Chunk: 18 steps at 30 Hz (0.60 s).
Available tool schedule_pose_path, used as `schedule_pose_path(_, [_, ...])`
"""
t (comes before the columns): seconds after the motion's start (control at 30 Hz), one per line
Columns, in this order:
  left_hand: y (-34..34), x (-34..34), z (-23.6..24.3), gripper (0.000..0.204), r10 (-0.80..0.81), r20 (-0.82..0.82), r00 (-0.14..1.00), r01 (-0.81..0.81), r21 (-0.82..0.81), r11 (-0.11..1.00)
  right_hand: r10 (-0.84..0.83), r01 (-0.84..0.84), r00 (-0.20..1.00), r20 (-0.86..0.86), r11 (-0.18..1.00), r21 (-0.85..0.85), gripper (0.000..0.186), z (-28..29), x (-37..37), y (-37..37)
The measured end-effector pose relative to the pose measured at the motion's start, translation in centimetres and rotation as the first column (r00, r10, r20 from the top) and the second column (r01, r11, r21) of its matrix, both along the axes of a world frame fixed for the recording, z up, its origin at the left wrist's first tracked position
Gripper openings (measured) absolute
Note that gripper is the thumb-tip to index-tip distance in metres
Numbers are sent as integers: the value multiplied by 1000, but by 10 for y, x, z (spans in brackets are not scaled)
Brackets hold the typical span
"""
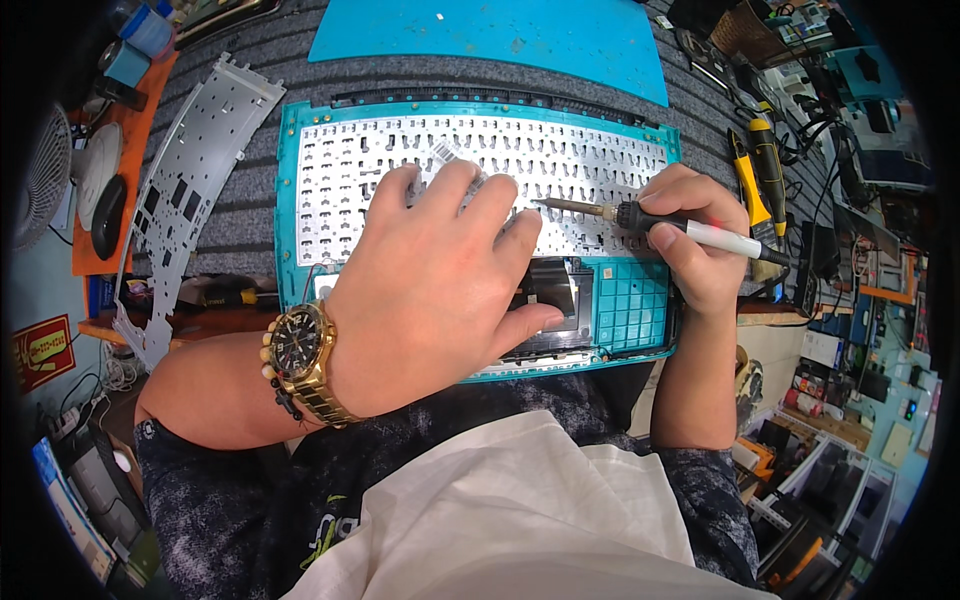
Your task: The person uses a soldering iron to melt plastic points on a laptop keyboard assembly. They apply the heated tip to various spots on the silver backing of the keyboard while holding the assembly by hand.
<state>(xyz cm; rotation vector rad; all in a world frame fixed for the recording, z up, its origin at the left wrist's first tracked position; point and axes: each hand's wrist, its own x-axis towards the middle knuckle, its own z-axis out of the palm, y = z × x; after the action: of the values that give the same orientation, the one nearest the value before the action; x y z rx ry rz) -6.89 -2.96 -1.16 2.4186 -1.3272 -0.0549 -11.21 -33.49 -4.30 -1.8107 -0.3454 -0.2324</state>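
A teal laptop palm-rest case (632,300) lies underside up before me, with the silver back plate of its keyboard (590,160) set in it. My left hand (445,270), a gold watch on its wrist, lies flat over the plate's middle with fingers spread, covering part of it. My right hand (700,225) grips a soldering iron (715,240) by its black and white handle. The iron's tip (550,203) points left and is at the plate, near my left fingers; whether it touches cannot be told. Below my left hand a black touchpad part (550,285) partly shows.
A perforated grey metal plate (185,190) lies at the left. Beyond the case is a blue mat (480,35) on ribbed grey cloth (290,75). Yellow-black hand tools (765,165) and cables lie at the right. A fan (45,175) stands far left.
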Motion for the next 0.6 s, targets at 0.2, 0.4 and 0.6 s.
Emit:
schedule_pose_path(0.2, [0, 1, 0, 66, -9, -1, 1000, 9, -3, 1000, -66, 72, 996, -59, 991, 112, 19, -4, -4, -6])
schedule_pose_path(0.4, [-2, 2, -1, 63, -22, 51, 998, 22, -10, 1000, -83, 87, 996, -28, 934, 347, 24, -9, -3, -7])
schedule_pose_path(0.6, [-4, 3, -6, 62, -58, 93, 994, 66, -87, 994, -146, 95, 986, 75, 879, 467, 25, -11, -1, -12])
